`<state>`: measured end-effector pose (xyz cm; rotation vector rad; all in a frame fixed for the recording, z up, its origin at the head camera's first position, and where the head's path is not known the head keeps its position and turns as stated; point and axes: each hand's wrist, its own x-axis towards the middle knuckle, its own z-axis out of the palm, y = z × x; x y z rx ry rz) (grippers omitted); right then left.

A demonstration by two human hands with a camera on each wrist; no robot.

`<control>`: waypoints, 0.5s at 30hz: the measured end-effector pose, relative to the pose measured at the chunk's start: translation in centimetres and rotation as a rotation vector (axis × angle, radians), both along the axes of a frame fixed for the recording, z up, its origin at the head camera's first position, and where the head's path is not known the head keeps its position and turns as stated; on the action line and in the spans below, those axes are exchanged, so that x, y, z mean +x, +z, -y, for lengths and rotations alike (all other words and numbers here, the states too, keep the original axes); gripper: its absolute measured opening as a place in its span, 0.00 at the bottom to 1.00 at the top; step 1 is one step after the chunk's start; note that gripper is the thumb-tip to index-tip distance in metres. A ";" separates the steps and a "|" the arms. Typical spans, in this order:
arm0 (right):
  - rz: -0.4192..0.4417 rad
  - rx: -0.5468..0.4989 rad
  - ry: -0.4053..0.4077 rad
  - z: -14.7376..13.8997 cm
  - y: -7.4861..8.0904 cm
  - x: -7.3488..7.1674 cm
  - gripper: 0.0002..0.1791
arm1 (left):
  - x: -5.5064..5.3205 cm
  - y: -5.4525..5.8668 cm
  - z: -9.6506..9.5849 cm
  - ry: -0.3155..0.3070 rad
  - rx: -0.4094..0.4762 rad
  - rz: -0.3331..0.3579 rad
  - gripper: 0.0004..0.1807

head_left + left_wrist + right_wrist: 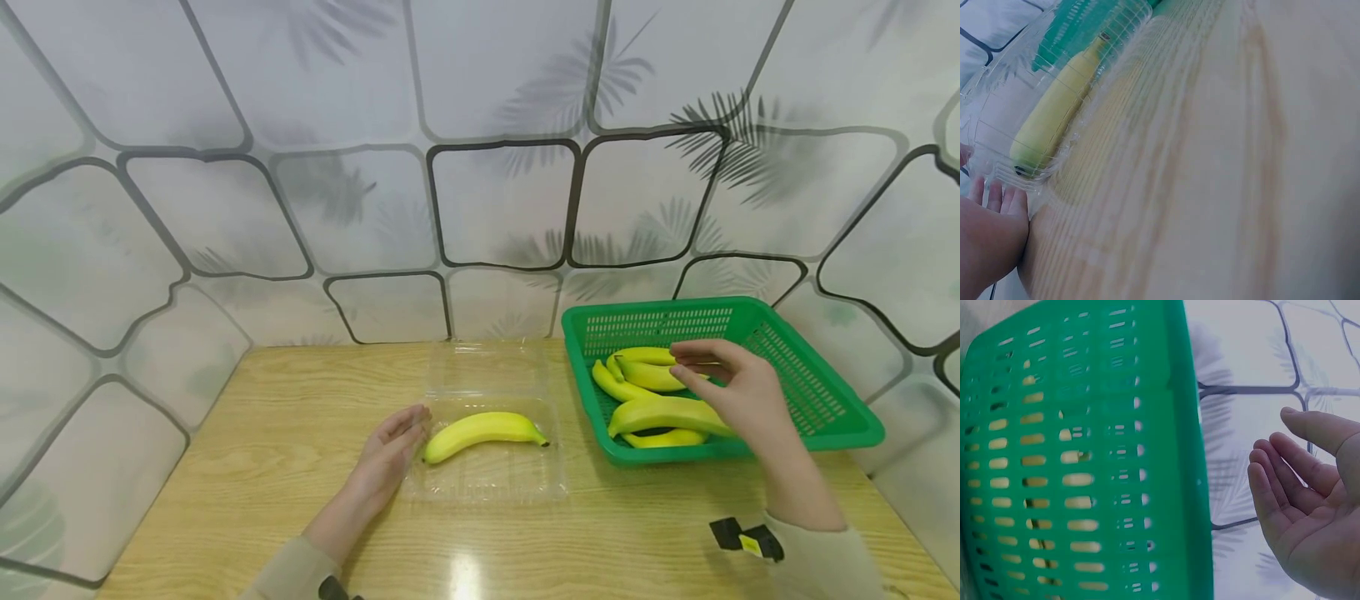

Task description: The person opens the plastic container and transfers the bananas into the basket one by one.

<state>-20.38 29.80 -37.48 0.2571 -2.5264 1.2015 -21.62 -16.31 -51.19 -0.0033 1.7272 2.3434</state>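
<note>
A single yellow banana [486, 433] lies in the base of a clear plastic clamshell box [495, 485], whose lid is folded back toward the wall. My left hand [390, 450] is at the box's left side, its fingertips against or very near the clear wall; the left wrist view shows the fingers [1007, 199] extended beside the box end. Over the green basket [817, 408] hovers my right hand [738, 387], with nothing between thumb and fingers. Beneath it, several bananas [667, 412] lie in the basket. In the right wrist view the right hand [1310, 506] is above the basket's rim.
The box and basket stand side by side on a wood-grain table [300, 417]. A patterned wall [502, 208] rises right behind the table and along both sides. The basket's raised rim surrounds its bananas.
</note>
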 end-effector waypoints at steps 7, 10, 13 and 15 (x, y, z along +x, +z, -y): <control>-0.051 -0.019 0.050 1.1 0.0 0.0 0.15 | 0.1 0.0 0.1 -0.012 -0.009 -0.002 0.32; -0.067 -0.026 0.069 1.6 0.0 0.0 0.14 | 0.1 0.0 0.1 -0.014 -0.007 -0.005 0.32; -0.071 -0.033 0.082 1.9 0.1 -0.1 0.14 | 0.0 -0.1 0.1 -0.014 -0.012 -0.009 0.33; -0.073 -0.040 0.093 2.2 0.2 -0.2 0.14 | 0.0 -0.1 0.1 -0.012 -0.017 -0.011 0.33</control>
